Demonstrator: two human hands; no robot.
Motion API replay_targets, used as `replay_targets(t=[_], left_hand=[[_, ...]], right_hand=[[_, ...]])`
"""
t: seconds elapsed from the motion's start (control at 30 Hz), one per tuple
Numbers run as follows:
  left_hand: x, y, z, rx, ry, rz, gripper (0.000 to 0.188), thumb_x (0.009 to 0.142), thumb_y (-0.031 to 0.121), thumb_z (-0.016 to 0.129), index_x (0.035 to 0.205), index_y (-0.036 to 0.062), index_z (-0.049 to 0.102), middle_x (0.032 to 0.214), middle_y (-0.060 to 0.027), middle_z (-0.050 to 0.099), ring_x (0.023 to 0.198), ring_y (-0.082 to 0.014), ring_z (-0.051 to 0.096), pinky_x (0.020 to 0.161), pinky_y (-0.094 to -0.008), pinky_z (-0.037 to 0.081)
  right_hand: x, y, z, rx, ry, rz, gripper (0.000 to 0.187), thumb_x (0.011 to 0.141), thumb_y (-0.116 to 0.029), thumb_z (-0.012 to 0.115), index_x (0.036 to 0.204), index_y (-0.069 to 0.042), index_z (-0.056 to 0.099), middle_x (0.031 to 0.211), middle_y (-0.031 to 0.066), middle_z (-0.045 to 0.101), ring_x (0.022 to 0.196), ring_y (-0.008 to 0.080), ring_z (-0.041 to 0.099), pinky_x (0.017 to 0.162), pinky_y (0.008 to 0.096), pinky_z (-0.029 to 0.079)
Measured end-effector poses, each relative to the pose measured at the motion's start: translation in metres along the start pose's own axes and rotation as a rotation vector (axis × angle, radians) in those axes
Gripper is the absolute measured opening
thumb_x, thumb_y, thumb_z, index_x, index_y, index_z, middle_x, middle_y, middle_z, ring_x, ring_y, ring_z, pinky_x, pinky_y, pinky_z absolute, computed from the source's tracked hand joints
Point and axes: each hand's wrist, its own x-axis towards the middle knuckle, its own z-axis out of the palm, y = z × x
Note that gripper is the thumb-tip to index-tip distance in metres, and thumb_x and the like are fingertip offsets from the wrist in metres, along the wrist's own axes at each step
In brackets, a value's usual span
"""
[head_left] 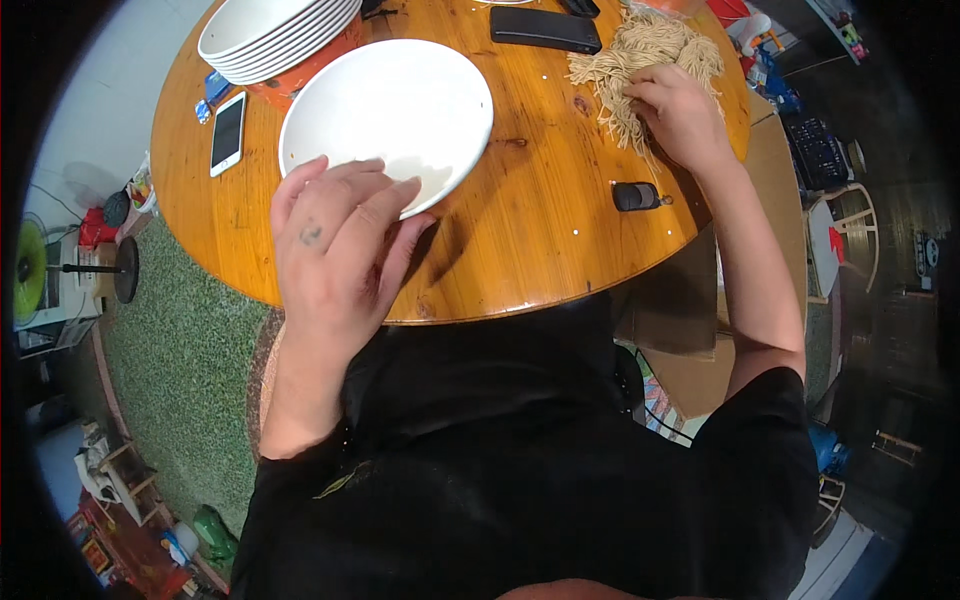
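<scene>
A large white bowl (420,110) is at the left middle of the round wooden table, its near side toward me. My left hand (340,225) grips its near rim, fingers over the inside and thumb at the outer side. A shadow falls on the wood beside the bowl. At the far right lies a tangled heap of tan noodles (650,50). The fingers of my right hand (680,115) are curled into the near side of that heap, closed on some strands. Its fingertips are partly hidden.
A stack of white bowls (275,45) stands at the far left on something orange. Near it lies a white phone (228,135). A black case (545,30) rests at the back, and a small black key fob (636,196) near the right edge. A cardboard box (775,230) stands beside the table.
</scene>
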Motion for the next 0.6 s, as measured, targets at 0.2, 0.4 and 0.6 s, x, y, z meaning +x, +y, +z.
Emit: replay_targets(t=[0.2,0.4,0.6], left_hand=[[-0.011,0.009,-0.003,0.046,0.094,-0.008,0.030,0.080,0.011,0.091,0.106,0.0077,0.078,0.112,-0.0081,0.073,0.120,-0.0324,0.070,0.111,-0.0509,0.049],[-0.024,0.018,-0.006,-0.058,0.154,0.016,0.033,0.077,0.008,0.092,0.106,0.0063,0.077,0.112,-0.0095,0.074,0.114,-0.0355,0.071,0.099,-0.0488,0.053],[-0.023,0.032,0.005,-0.220,0.076,0.055,0.033,0.075,0.005,0.091,0.105,0.0043,0.077,0.110,-0.0102,0.074,0.102,-0.0321,0.072,0.088,-0.0429,0.056]], right_hand=[[-0.003,0.005,0.012,-0.108,-0.112,-0.071,0.008,0.090,-0.008,0.080,0.097,-0.006,0.080,0.108,0.0080,0.073,0.105,0.0307,0.069,0.092,0.0402,0.057],[-0.011,-0.030,-0.001,0.003,0.147,-0.034,0.009,0.090,-0.013,0.081,0.095,-0.007,0.079,0.111,0.0047,0.076,0.106,0.0304,0.068,0.096,0.0405,0.056],[-0.018,-0.057,0.005,0.178,0.192,-0.014,0.010,0.086,-0.011,0.084,0.094,-0.007,0.079,0.106,0.0060,0.078,0.102,0.0319,0.069,0.093,0.0422,0.056]])
